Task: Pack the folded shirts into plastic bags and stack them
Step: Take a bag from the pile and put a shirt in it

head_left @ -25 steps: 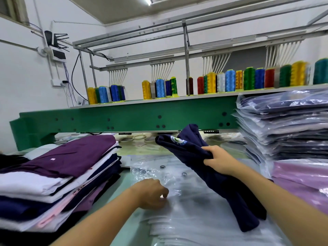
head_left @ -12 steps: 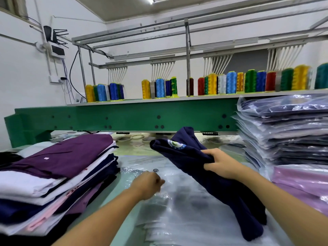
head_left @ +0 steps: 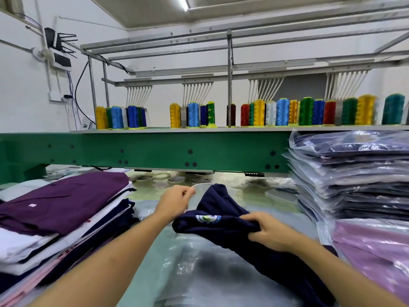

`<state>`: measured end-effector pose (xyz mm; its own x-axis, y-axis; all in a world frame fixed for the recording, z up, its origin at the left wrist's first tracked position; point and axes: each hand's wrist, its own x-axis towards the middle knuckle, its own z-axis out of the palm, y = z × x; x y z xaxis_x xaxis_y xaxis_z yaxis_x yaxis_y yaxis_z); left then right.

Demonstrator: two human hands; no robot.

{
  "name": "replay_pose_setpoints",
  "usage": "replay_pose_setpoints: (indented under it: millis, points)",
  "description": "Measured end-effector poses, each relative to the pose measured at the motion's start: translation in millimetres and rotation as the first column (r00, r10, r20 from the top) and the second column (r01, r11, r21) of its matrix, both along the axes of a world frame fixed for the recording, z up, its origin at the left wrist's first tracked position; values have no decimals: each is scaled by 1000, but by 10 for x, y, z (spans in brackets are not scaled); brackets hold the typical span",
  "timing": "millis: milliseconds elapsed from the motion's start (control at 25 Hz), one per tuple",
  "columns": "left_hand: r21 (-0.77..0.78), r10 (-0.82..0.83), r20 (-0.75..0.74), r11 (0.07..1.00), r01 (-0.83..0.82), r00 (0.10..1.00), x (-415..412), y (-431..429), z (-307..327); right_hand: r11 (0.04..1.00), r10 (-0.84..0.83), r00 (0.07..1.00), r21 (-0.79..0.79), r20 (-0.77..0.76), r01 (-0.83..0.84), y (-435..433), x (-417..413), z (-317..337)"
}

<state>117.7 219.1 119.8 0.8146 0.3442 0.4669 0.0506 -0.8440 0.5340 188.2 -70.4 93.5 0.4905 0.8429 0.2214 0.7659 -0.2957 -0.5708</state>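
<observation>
Left hand (head_left: 174, 202) forward in a fingertip pinch, right hand (head_left: 269, 232) nearer, tightly curled.

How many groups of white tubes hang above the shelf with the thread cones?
4 tube groups, from left to right: the first, the second, the third, and the fourth towards the right edge. More may lie out of view.

One wide-angle camera on the person's head looks forward and slightly down, close over the bench (head_left: 163, 244). Both forearms enter from the lower edge, with the left hand (head_left: 174, 202) and right hand (head_left: 269, 232) near centre frame. The green machine beam (head_left: 177, 149) crosses mid-frame, with thread cones (head_left: 281, 111) above it.
</observation>
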Motion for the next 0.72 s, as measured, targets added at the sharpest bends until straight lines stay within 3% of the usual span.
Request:
replay_pose_setpoints:
  millis: [160,280,400,480,560,720]
  points:
    - [474,-104,-70,871,125,992,-2,-229,-10,987,-86,996,-136,37,90,102,60,-109]
    - [647,-107,-244,722,244,964,-41,-347,-87,944,-145,985,-284,96,167,107,35,-96]
    - [622,-70,-358,726,294,931,-86,-343,-159,824,-144,970,-519,195,227,-19,37,-107]
    - [565,-62,-393,771,294,917,-120,-363,-211,769,-133,945,-570,299,289,-103,-22,-167]
    - [539,-51,-384,798,269,922,-131,-452,-218,813,-170,919,-477,356,335,-100,-82,-179]
    - [500,-107,-299,829,251,948,-69,-719,-56,898,-310,912,-232,271,374,164,-142,41]
